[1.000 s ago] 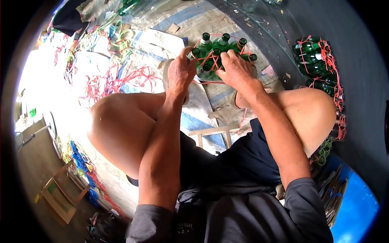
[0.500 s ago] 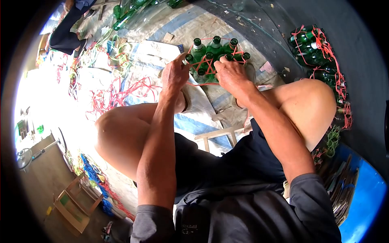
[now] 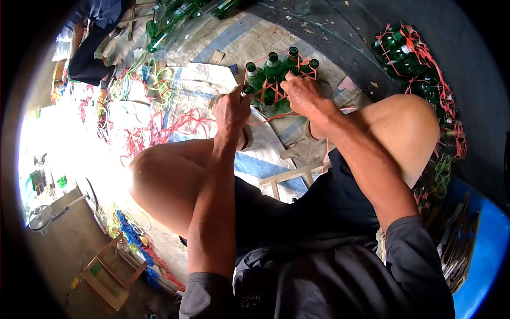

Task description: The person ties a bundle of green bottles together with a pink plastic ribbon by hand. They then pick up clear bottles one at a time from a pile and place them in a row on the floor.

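Several green glass bottles (image 3: 273, 69) stand upright in a tight cluster on the floor sheet, between my feet and beyond my knees. Red plastic twine (image 3: 270, 85) runs around and across their necks, and a strand trails off toward my right foot. My left hand (image 3: 232, 110) is at the near left corner of the cluster, its fingers pinched beside a bottle neck. At the near right side, my right hand (image 3: 305, 94) has its fingers closed against the twine by a bottle neck. What is between the fingertips of each hand is too small to make out.
More green bottles bound with red twine (image 3: 404, 53) line the right side. Loose bottles (image 3: 178, 18) lie at the top. Tangled red twine (image 3: 183, 125) is on the sheet at left. Another person (image 3: 95, 48) is at the upper left. A wooden frame (image 3: 289, 175) lies between my legs.
The view has shifted slightly. The bottle cluster looks more tilted toward the upper right, and both hands stay at its near side with fingers closed.
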`<action>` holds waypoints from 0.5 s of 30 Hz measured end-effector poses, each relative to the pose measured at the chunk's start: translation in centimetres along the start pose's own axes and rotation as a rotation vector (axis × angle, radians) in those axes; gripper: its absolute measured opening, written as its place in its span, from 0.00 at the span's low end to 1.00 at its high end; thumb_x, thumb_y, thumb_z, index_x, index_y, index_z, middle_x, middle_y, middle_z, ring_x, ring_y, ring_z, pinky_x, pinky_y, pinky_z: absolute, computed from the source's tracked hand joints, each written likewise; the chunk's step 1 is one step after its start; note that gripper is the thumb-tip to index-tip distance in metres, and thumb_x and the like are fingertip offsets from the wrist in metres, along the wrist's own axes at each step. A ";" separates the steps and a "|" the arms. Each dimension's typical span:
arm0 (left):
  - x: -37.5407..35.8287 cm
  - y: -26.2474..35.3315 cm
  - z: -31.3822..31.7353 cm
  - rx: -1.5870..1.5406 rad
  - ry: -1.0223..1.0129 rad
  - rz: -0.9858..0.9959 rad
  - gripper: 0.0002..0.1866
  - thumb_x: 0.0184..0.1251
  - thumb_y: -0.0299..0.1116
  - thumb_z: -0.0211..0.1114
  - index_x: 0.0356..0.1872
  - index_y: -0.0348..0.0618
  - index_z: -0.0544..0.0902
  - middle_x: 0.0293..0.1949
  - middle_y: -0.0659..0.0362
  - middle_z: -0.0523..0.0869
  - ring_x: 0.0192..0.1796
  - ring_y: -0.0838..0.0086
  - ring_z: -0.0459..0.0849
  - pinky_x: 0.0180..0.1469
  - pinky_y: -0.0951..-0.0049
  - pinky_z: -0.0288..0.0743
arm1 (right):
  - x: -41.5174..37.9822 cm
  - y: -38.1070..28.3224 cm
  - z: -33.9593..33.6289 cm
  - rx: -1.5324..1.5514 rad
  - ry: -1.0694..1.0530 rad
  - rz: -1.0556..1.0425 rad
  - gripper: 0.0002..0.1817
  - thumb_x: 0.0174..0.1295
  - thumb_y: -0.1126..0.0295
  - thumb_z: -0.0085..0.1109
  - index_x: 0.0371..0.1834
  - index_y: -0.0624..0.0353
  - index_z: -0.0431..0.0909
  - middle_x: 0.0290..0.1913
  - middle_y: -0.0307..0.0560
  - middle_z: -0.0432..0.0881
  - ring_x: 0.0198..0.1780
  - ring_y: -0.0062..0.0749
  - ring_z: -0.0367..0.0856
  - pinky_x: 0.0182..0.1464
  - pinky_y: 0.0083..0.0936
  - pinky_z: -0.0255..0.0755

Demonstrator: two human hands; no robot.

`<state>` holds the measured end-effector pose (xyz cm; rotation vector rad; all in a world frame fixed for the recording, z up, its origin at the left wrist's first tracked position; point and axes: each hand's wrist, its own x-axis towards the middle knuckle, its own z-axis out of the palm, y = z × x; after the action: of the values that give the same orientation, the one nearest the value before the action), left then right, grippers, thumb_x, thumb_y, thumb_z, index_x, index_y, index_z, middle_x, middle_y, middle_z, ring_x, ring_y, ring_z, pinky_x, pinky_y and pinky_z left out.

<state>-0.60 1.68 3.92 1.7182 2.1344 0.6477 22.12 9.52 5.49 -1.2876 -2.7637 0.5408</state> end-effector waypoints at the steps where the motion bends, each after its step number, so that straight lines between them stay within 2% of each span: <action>1: -0.4 0.1 0.1 0.004 0.006 0.000 0.17 0.70 0.39 0.71 0.57 0.52 0.91 0.28 0.46 0.88 0.31 0.49 0.88 0.35 0.51 0.78 | -0.1 0.2 0.0 0.004 -0.017 -0.009 0.13 0.55 0.84 0.69 0.42 0.58 0.89 0.52 0.53 0.85 0.50 0.56 0.91 0.50 0.48 0.87; 2: -0.8 0.1 0.2 0.008 0.012 0.001 0.17 0.69 0.39 0.72 0.57 0.52 0.91 0.28 0.46 0.88 0.31 0.48 0.88 0.35 0.51 0.78 | -0.3 0.4 0.0 0.009 -0.033 -0.017 0.14 0.55 0.85 0.68 0.43 0.57 0.89 0.52 0.53 0.85 0.50 0.56 0.91 0.50 0.48 0.86; 3: -1.1 0.3 0.2 -0.007 0.004 -0.028 0.19 0.68 0.41 0.71 0.58 0.50 0.91 0.34 0.44 0.92 0.39 0.41 0.91 0.44 0.45 0.84 | -0.4 0.3 -0.1 0.007 -0.039 -0.022 0.14 0.55 0.86 0.67 0.42 0.56 0.89 0.51 0.51 0.85 0.51 0.55 0.90 0.50 0.47 0.86; 9: -2.9 1.5 0.4 0.033 0.031 -0.036 0.19 0.68 0.40 0.69 0.58 0.49 0.91 0.33 0.45 0.92 0.38 0.44 0.92 0.43 0.47 0.84 | -0.8 1.0 -0.2 0.008 -0.046 -0.073 0.11 0.57 0.84 0.66 0.39 0.56 0.87 0.50 0.48 0.84 0.51 0.54 0.90 0.50 0.47 0.85; 12: -3.4 2.3 0.7 -0.026 -0.018 -0.123 0.18 0.69 0.40 0.69 0.57 0.49 0.91 0.32 0.45 0.92 0.39 0.44 0.92 0.43 0.47 0.84 | -0.6 1.9 -0.4 -0.021 -0.014 -0.123 0.08 0.59 0.81 0.65 0.38 0.56 0.86 0.49 0.49 0.85 0.51 0.54 0.90 0.50 0.47 0.86; 13: -3.8 2.5 1.4 -0.060 0.053 -0.084 0.12 0.68 0.39 0.71 0.45 0.42 0.90 0.28 0.45 0.88 0.32 0.45 0.89 0.37 0.48 0.79 | -0.6 2.3 -0.6 -0.032 0.002 -0.138 0.07 0.60 0.81 0.65 0.38 0.56 0.86 0.49 0.49 0.85 0.51 0.54 0.90 0.50 0.47 0.86; 15: -4.5 3.3 2.0 -0.086 0.053 -0.070 0.13 0.68 0.39 0.72 0.45 0.42 0.90 0.27 0.45 0.88 0.32 0.45 0.89 0.37 0.48 0.80 | -0.4 3.0 -0.9 -0.053 0.071 -0.153 0.06 0.59 0.80 0.66 0.37 0.56 0.85 0.48 0.49 0.85 0.50 0.54 0.90 0.49 0.46 0.86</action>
<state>4.16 -1.88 3.85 1.5911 2.1586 0.7613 24.70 11.24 5.36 -1.0707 -2.8043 0.4060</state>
